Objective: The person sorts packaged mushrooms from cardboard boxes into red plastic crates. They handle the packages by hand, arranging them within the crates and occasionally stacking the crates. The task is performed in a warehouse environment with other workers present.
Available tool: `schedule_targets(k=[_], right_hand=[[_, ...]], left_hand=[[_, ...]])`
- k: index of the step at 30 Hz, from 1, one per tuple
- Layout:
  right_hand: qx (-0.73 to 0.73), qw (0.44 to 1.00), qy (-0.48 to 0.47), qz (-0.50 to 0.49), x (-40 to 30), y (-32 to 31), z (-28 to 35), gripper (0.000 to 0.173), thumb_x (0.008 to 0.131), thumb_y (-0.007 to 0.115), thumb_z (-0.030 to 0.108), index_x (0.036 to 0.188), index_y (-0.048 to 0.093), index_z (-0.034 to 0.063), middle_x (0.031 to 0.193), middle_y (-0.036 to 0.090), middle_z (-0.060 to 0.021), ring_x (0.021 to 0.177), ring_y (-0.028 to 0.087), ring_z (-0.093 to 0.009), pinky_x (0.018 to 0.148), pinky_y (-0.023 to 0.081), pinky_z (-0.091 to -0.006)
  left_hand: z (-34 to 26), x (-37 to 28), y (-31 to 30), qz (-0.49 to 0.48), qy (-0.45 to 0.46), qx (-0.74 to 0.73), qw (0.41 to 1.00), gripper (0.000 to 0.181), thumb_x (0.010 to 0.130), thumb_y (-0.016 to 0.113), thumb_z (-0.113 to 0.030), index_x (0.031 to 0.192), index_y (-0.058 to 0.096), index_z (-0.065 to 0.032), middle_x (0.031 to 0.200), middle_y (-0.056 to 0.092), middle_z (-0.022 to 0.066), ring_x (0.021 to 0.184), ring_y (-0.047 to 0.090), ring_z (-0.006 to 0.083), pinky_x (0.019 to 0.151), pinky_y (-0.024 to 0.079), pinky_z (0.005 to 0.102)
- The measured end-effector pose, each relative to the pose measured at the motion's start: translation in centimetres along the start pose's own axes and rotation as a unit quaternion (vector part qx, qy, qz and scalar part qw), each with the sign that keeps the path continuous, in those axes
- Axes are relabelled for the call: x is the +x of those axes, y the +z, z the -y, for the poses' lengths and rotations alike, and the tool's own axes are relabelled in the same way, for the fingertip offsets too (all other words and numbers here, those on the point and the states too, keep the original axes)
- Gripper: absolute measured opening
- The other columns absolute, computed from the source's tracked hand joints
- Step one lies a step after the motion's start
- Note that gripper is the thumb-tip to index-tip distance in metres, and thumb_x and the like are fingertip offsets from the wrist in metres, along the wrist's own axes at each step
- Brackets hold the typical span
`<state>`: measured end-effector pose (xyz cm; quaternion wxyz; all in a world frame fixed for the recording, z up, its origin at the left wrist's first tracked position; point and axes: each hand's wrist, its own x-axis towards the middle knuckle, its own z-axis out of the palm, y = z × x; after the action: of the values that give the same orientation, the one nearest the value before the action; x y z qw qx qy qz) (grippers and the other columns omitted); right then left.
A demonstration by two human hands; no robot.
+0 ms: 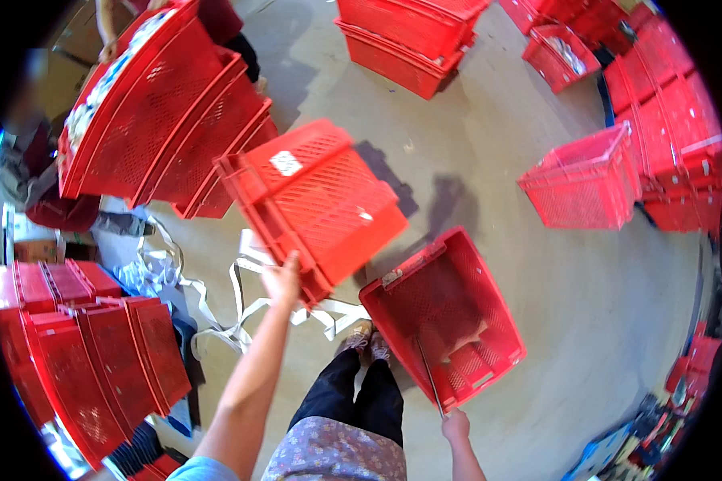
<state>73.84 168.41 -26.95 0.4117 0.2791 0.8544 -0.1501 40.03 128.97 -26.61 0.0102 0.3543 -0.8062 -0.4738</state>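
Observation:
My left hand [283, 281] grips the rim of a red perforated plastic crate [328, 207], which is tipped on its side before me and bears a white label. To the right of my feet a second red crate [439, 294] faces me with its open top, its inner walls showing. At that crate's near end is my right hand [456, 424], closed around a thin metal rod [430, 379]. The rod reaches over the rim into the crate. Its far tip is hard to make out.
White straps [240, 327] lie tangled on the floor by my feet. Stacked red crates stand at the left [102, 361], far side [406, 45] and right [668, 126]. Beside a tall crate stack [156, 120] holding white and blue items, people [66, 204] are partly visible.

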Motion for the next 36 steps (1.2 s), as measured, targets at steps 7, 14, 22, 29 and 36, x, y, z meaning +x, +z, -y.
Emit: schedule_targets(k=[7,14,22,29,36], right_hand=[[0.312,0.865,-0.332,-0.211,-2.6,-16.9,20.7,0.019,0.090,0.049,0.005,0.104,0.058,-0.0040,0.098,0.063,-0.0170,0.093,0.062,-0.027,0.082,0.049,-0.0335],[0.422,0.822,-0.377,-0.061,-7.9,-21.7,31.4,0.033,0.098,0.041,0.023,0.098,0.060,-0.0045,0.085,0.065,-0.0111,0.084,0.063,-0.018,0.076,0.048,-0.0310],[0.570,0.774,-0.274,-0.036,-8.1,-25.3,24.7,0.022,0.092,0.055,0.026,0.076,0.046,0.0137,0.059,0.044,0.0055,0.046,0.040,-0.004,0.040,0.032,-0.0208],[0.482,0.801,-0.329,-0.131,-15.0,-33.5,18.5,0.019,0.085,0.060,0.013,0.098,0.049,0.0049,0.072,0.052,-0.0052,0.052,0.050,-0.015,0.045,0.044,-0.0327],[0.377,0.801,-0.462,-0.057,-24.0,-29.5,24.0,0.021,0.083,0.058,0.001,0.100,0.045,0.0013,0.071,0.048,-0.0059,0.048,0.047,-0.012,0.041,0.042,-0.0270]], left_hand=[[-6.0,-14.7,2.6,0.000,0.117,-0.162,0.980,0.037,0.074,0.067,-0.007,0.108,0.055,0.0029,0.093,0.065,0.0223,0.087,0.064,0.0354,0.075,0.049,0.0391],[-8.6,-23.9,-3.6,0.112,0.173,-0.016,0.978,0.045,0.075,0.070,-0.022,0.111,0.054,-0.0006,0.073,0.063,0.0195,0.067,0.063,0.0362,0.060,0.051,0.0425],[-5.3,-30.4,-9.3,0.286,0.239,-0.053,0.926,0.021,0.090,0.051,-0.017,0.106,0.057,-0.0053,0.091,0.066,0.0164,0.076,0.066,0.0294,0.070,0.053,0.0379],[8.0,-30.6,-24.7,-0.099,-0.234,-0.211,0.944,0.028,0.097,0.042,-0.021,0.082,0.055,-0.0009,0.068,0.063,0.0073,0.046,0.057,0.0124,0.042,0.045,0.0257],[13.5,-36.3,-31.2,-0.238,-0.294,-0.336,0.863,0.015,0.083,0.064,-0.014,0.073,0.055,-0.0074,0.052,0.049,0.0006,0.040,0.043,0.0113,0.039,0.036,0.0280]])
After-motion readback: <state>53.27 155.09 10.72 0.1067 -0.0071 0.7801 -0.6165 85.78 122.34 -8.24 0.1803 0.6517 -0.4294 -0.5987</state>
